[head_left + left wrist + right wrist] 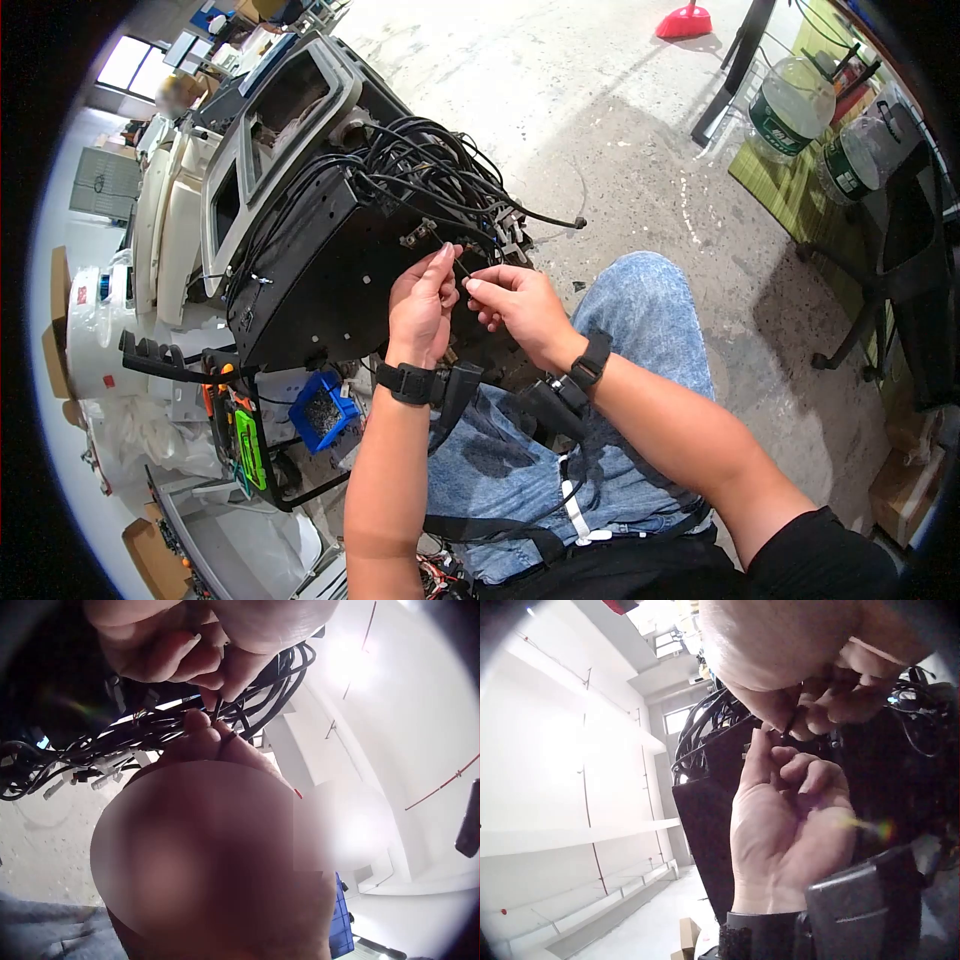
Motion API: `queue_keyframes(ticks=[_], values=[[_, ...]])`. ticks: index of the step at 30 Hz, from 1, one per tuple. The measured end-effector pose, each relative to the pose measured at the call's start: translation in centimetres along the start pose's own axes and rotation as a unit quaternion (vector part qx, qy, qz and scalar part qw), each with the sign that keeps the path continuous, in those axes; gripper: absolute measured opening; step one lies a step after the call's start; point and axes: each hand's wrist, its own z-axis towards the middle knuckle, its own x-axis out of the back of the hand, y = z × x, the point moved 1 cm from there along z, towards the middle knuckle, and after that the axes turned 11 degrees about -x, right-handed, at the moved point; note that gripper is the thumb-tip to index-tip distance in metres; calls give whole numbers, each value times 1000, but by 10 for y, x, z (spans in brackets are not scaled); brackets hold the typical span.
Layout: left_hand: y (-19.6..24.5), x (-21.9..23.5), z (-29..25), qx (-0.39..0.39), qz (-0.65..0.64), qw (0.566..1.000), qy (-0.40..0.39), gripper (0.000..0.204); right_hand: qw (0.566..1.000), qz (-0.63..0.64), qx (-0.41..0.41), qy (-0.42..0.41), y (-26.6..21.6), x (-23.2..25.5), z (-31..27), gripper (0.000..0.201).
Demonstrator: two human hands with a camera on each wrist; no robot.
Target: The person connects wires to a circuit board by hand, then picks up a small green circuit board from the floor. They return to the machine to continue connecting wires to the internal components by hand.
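Both hands meet in front of a black machine housing [310, 270]. My left hand [423, 310] pinches a thin black strand [462, 268] between thumb and fingers. Close to its right, my right hand [525, 310] pinches the same strand, thumb against forefinger. In the left wrist view the strand [218, 711] spans the short gap between the two sets of fingertips. A thick bundle of black cables [420, 155] lies over the housing just beyond the hands. In the right wrist view the fingers cover most of the strand.
A blue bin [323, 412] of small parts stands at the lower left, near orange- and green-handled tools [248, 450]. One cable end [578, 223] sticks out to the right over the floor. Large plastic bottles [792, 108] and a black chair [905, 270] are at the right.
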Motion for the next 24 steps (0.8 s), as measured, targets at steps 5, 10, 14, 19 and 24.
queue_keyframes(ticks=[5,10,14,19,24], values=[[3,-1,-1,9,-2,1000,-2,23,997,67,-28,-36,4,-1,-2,23],[5,-2,2,24,25,999,-12,23,994,96,-33,-36,7,2,1,20],[5,-1,2,22,35,999,-17,24,990,132,-38,-42,6,0,-1,17],[3,0,3,16,10,1000,-12,24,975,146,-122,-115,6,1,-4,21],[6,1,3,34,-6,999,-24,25,991,74,-65,-91,2,-5,-4,21]])
